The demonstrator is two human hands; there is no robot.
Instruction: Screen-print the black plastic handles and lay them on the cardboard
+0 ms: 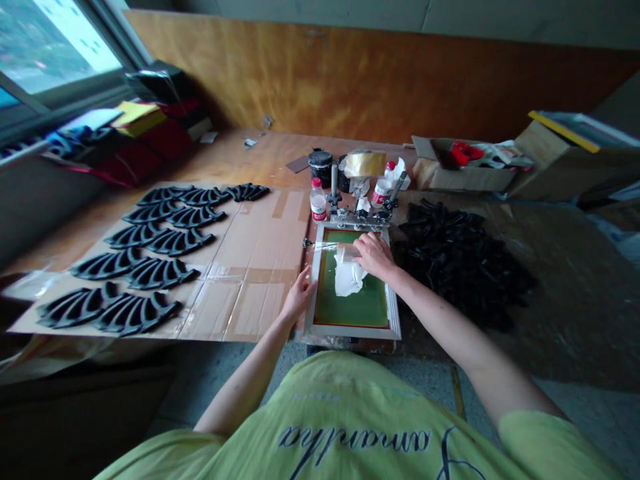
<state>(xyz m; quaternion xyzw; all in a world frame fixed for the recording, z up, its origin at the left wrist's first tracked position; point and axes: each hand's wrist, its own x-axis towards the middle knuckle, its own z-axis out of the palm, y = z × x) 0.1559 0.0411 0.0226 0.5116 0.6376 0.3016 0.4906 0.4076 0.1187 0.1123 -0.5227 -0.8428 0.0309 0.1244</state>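
Squeegee (330, 247) fills the grip of the right hand (373, 255) over the screen-printing frame (357, 332); left hand (302, 291) at its edge, grip unclear.

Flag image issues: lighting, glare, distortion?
Head view: window upper left washed out; backboard shows patchy sheen; black pile at right too dark to separate most pieces; wide-angle stretch toward the edges; framed green screen near centre reads clearer.
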